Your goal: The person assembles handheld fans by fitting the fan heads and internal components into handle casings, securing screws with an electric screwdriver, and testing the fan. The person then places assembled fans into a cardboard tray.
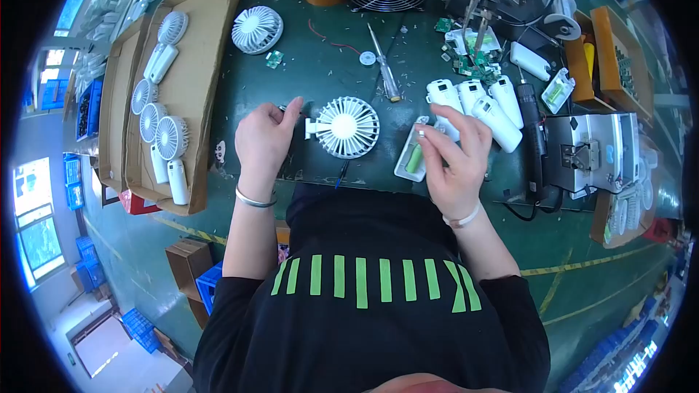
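A white fan head (347, 127) lies face up on the green bench between my hands, its short neck toward the left. To the left of it, my left hand (264, 137) is closed with the thumb raised; a bit of something dark shows at its fingertips, too hidden to name. My right hand (460, 162) pinches a small white piece (421, 133) between thumb and finger. Under that hand sits an open white handle shell (410, 164) with a green battery cell (415, 159) in it, partly covered by the fingers.
Several white handles (497, 124) lie at the right, near a dark electric screwdriver (531, 131) and a metal fixture (593, 151). Green circuit boards (473, 65) are heaped behind. A screwdriver (384, 65), another fan head (257, 30) and a cardboard tray (191, 80) of fans lie around.
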Action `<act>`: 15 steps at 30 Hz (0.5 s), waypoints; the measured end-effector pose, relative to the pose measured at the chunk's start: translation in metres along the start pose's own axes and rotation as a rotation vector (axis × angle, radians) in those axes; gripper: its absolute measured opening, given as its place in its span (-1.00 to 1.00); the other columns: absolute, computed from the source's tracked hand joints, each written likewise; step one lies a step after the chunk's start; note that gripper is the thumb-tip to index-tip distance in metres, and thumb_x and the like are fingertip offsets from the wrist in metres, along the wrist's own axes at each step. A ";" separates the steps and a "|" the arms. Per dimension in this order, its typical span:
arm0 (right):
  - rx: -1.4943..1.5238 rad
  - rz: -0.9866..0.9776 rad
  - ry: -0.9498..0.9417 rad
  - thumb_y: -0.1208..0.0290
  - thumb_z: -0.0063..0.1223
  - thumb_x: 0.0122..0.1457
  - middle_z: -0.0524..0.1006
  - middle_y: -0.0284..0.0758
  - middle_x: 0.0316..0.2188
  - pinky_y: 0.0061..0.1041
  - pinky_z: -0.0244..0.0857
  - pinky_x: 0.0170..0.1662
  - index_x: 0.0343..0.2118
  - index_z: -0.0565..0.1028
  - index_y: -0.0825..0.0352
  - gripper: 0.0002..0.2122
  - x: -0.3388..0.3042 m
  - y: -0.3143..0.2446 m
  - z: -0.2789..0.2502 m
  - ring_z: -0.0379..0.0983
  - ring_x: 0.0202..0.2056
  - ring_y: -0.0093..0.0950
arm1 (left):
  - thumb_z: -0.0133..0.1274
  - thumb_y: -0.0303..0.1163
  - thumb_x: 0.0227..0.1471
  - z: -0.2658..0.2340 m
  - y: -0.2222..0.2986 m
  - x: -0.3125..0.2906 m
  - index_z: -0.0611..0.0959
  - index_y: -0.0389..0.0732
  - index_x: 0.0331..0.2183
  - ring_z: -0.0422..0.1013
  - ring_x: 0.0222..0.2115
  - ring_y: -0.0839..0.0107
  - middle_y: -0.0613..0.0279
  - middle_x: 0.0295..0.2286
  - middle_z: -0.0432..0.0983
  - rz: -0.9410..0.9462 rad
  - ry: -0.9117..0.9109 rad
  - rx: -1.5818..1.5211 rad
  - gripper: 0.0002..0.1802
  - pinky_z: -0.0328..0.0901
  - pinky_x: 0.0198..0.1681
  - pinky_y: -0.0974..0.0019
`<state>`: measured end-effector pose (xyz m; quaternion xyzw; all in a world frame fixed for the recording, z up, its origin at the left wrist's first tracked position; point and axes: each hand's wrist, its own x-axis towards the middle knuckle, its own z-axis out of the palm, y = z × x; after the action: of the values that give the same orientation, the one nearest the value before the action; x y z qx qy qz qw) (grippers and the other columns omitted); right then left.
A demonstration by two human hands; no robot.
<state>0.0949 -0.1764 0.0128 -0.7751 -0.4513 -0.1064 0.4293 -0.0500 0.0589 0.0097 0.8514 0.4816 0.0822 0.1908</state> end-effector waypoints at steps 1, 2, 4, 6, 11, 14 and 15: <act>0.007 -0.039 -0.005 0.59 0.21 -0.05 0.53 -0.29 -0.19 -0.37 0.26 -0.18 -0.36 0.60 0.32 -0.85 0.003 0.000 0.000 0.38 -0.26 -0.29 | 0.12 -0.09 0.06 0.000 0.002 0.001 0.58 -0.29 -0.56 0.49 -0.60 0.24 0.13 -0.66 0.53 -0.001 -0.022 0.027 -0.57 0.34 -0.48 0.24; 0.004 -0.034 -0.004 0.59 0.21 -0.05 0.53 -0.29 -0.19 -0.37 0.26 -0.18 -0.36 0.60 0.32 -0.85 0.003 0.002 0.003 0.38 -0.26 -0.29 | 0.12 -0.09 0.06 0.003 0.001 0.002 0.58 -0.29 -0.56 0.49 -0.60 0.24 0.13 -0.66 0.53 0.002 -0.026 0.027 -0.57 0.34 -0.48 0.24; 0.305 0.068 -0.052 0.62 0.18 -0.02 0.55 -0.27 -0.30 -0.48 0.30 -0.33 -0.32 0.60 0.32 -0.83 -0.001 0.007 0.012 0.41 -0.41 -0.36 | 0.05 -0.22 0.13 0.008 -0.001 0.004 0.59 -0.30 -0.45 0.52 -0.52 0.33 0.14 -0.53 0.60 0.107 -0.005 -0.474 -0.69 0.37 -0.39 0.26; 0.458 0.136 -0.046 0.63 0.11 0.08 0.57 -0.27 -0.39 -0.61 0.28 -0.45 -0.26 0.59 0.36 -0.84 -0.005 0.008 0.015 0.39 -0.54 -0.51 | 0.01 -0.28 0.16 0.010 0.012 -0.005 0.57 -0.30 -0.39 0.52 -0.46 0.35 0.11 -0.46 0.60 0.096 -0.070 -0.912 -0.75 0.38 -0.33 0.27; 0.895 0.650 -0.231 0.58 -0.05 0.24 0.54 -0.38 -0.45 -0.71 0.28 -0.39 -0.07 0.48 0.42 -0.78 -0.004 0.008 0.011 0.36 -0.50 -0.71 | -0.09 -0.34 0.23 -0.008 0.028 -0.025 0.46 -0.23 -0.24 0.43 -0.51 0.40 0.20 -0.59 0.44 0.179 -0.622 -1.662 -0.84 0.33 -0.36 0.38; 0.931 0.677 -0.223 0.57 0.00 0.22 0.53 -0.39 -0.46 -0.71 0.29 -0.35 -0.15 0.46 0.42 -0.84 0.003 0.004 0.009 0.40 -0.47 -0.70 | -0.04 -0.37 0.21 -0.015 0.037 -0.033 0.47 -0.25 -0.24 0.37 -0.59 0.54 0.23 -0.59 0.45 0.222 -0.796 -1.681 -0.85 0.23 -0.49 0.54; 0.946 0.656 -0.224 0.57 0.01 0.21 0.52 -0.39 -0.46 -0.72 0.29 -0.34 -0.20 0.47 0.43 -0.88 0.003 0.004 0.008 0.41 -0.46 -0.69 | -0.02 -0.38 0.20 -0.017 0.042 -0.036 0.47 -0.26 -0.24 0.37 -0.59 0.55 0.23 -0.58 0.46 0.253 -0.748 -1.625 -0.84 0.24 -0.50 0.54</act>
<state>0.0980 -0.1694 0.0078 -0.6049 -0.2291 0.3276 0.6887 -0.0413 0.0126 0.0436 0.4720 0.0846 0.1351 0.8671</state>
